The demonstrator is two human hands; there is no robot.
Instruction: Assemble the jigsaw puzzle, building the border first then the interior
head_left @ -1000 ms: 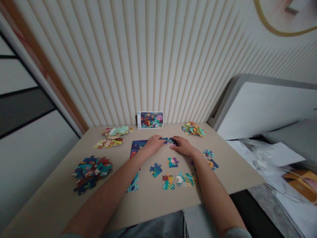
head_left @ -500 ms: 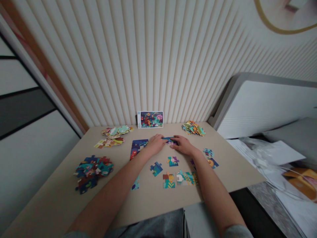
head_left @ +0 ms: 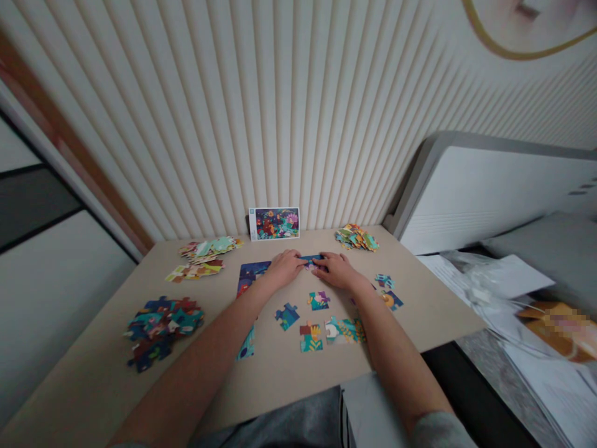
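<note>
A: Grip status?
B: Left hand (head_left: 285,267) has fingertips at the left end of the dark blue pieces (head_left: 311,261); right hand (head_left: 336,270) has its own at the right end. Fingers bent, contact from above. Pinching or only pressing: can't tell, undersides hidden.

A: Which step?
B: Looks like aligning or seating a join along the puzzle's far edge. Seam is too small and too covered to call.

A: Next move calls for?
B: Judgement: level, even push from both sides, then a check that the edge runs straight before release. Uneven force could skew the row or lift a neighbour.

A: Pose?
B: Palms down, hands near each other, pieces between them. Forearms converge from the near side of the table (head_left: 280,370). Left forearm (head_left: 209,358) crosses in front of the assembled section (head_left: 252,272), so part of that is hidden.

A: Around that?
B: Nearer the body: purple-and-teal piece (head_left: 319,301), blue piece (head_left: 286,316) to its left, yellow-plant piece (head_left: 311,336) nearer again, teal strip (head_left: 345,330) just right of it. Orange piece (head_left: 392,300) lies past the right forearm (head_left: 392,345).

A: Farther out?
B: Dark pile (head_left: 163,320) out left, orange-green pile (head_left: 357,238) back right. Picture card (head_left: 277,224) stands at the back, by the ribbed wall (head_left: 280,124).
</note>
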